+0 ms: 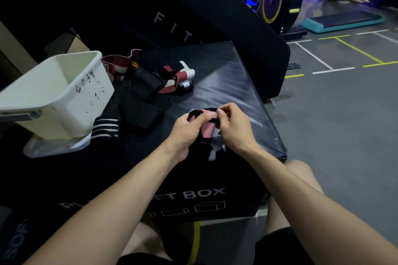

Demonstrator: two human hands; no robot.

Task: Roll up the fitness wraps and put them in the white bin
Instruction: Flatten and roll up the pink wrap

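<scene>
Black padded box (226, 75) on grey gym floor (336, 114), both hands (187, 129) (233, 128) pinching a pink-black wrap (207, 130).

Pink wrap with black edging (207, 130), partly bunched, held up over the near right part of the black soft box (237, 84), a black end looping above and a pale end hanging below. White bin (64, 92), open, tilted, black scribbles on its side, sits at the box's left edge. Loose heap of unrolled wraps just right of the bin toward the far edge: maroon-white wraps (172, 79), black wraps (144, 105), one black-white striped wrap (105, 127) touching the bin.
</scene>
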